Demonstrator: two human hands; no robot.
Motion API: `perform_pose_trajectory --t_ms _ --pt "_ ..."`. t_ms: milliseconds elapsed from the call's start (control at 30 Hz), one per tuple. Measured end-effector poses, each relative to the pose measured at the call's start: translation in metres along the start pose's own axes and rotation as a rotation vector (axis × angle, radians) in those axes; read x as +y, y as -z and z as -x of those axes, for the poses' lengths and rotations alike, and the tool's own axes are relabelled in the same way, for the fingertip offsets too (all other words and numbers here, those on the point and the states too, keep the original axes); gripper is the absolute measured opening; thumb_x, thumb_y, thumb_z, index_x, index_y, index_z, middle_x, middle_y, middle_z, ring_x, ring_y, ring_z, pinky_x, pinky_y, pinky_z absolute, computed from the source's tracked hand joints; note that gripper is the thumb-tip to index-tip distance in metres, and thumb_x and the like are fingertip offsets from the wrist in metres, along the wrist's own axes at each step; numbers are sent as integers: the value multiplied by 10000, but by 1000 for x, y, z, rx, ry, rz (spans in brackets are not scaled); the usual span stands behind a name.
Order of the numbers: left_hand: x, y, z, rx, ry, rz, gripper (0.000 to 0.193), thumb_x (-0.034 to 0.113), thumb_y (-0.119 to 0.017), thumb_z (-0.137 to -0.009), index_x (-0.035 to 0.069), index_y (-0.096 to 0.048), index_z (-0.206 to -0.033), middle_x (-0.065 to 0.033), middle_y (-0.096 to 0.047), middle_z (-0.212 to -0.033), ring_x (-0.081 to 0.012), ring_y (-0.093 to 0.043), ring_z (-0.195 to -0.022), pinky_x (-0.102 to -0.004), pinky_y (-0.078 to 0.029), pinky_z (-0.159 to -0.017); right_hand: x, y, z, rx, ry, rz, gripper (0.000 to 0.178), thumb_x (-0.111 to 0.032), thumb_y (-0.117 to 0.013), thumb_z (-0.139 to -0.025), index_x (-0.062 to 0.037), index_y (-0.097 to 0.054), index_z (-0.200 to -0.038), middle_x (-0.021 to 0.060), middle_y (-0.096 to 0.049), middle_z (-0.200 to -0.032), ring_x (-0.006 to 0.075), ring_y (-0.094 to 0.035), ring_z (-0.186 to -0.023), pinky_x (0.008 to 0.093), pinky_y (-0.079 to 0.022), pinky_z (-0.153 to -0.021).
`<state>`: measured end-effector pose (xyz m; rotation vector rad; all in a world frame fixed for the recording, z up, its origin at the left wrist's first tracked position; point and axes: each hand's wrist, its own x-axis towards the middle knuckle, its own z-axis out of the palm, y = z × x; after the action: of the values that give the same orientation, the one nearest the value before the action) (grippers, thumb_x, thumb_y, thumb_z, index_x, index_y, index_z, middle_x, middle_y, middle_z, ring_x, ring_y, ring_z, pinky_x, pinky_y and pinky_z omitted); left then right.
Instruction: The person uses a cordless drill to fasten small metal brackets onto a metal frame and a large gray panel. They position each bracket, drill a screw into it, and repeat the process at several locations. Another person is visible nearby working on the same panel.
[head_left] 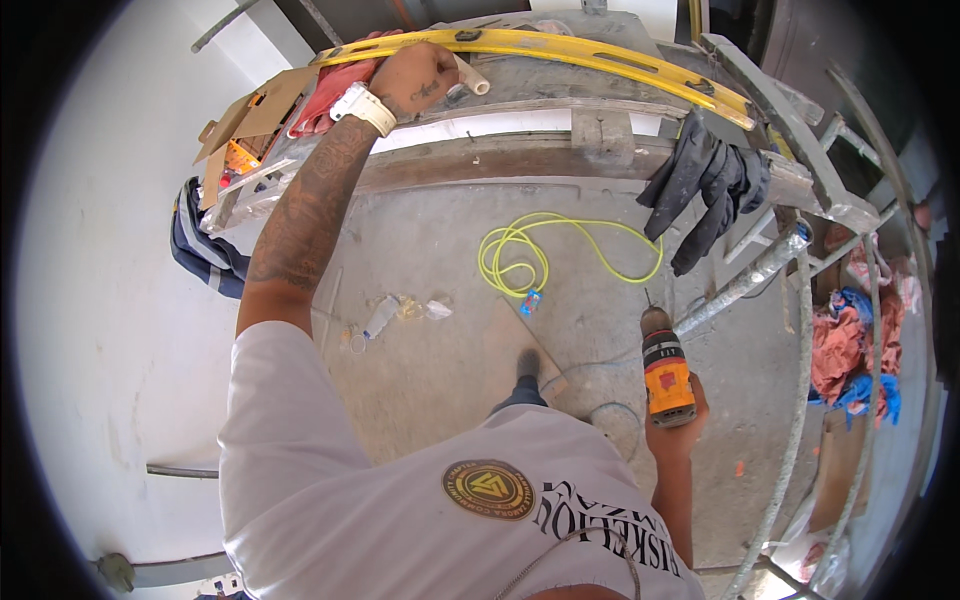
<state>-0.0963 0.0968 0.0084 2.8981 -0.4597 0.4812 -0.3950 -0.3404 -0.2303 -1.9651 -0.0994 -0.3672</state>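
My right hand [682, 425] is wrapped round the grip of an orange and black cordless drill [668, 380], its bit pointing away from me. My left arm stretches to the wooden bench, where my left hand [415, 78] is curled closed over the top. Whatever the left fingers hold, if anything, is hidden. Right by those fingertips lies a short cream roll or tube [472, 76]. A long yellow spirit level [580, 50] runs across the bench [600, 88] just beyond the hand. Red cloth [335, 92] lies left of my wrist.
An open cardboard box [262, 108] stands at the bench's left end. Dark cloth [705, 185] hangs over its right end. A yellow-green cord [520, 255] is coiled on the floor, near small litter [382, 316]. Metal scaffold tubes [800, 400] rise on the right, beside heaped cloths [840, 345].
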Motion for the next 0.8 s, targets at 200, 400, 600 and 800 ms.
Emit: perform_pose_trajectory --t_ms 200,400,600,800 --pt "-30 18 -19 -180 70 -252 480 496 -629 -976 53 -787 -1072 -70 -706 -821 -204 -690 -831 -393 -488 -955 9 -9 4 -21 -25 1 334 37 -739 -745 37 -608 -1053 139 -642 -896 261 -660 -808 366 -529 -770" --pt "-13 12 -21 -306 157 -367 569 611 -677 -898 77 -813 -1042 -74 -713 -750 -203 -685 -777 -393 -491 -891 7 -12 4 -57 -23 15 326 31 -741 -741 38 -607 -1038 140 -649 -875 262 -667 -786 355 -531 -757" --pt "-20 3 -22 -253 139 -210 464 503 -743 -891 41 -791 -893 -61 -663 -666 -165 -636 -673 -356 -482 -684 19 -12 9 -67 -62 7 390 22 -768 -761 10 -663 -1136 115 -697 -968 202 -687 -874 319 -534 -813" --pt "-45 -18 -12 -92 63 -30 272 262 -794 -898 12 -736 -990 -54 -687 -791 -119 -626 -725 -306 -479 -646 31 -16 13 -101 -91 -31 348 15 -757 -774 14 -654 -1107 109 -689 -943 213 -685 -875 321 -532 -813"
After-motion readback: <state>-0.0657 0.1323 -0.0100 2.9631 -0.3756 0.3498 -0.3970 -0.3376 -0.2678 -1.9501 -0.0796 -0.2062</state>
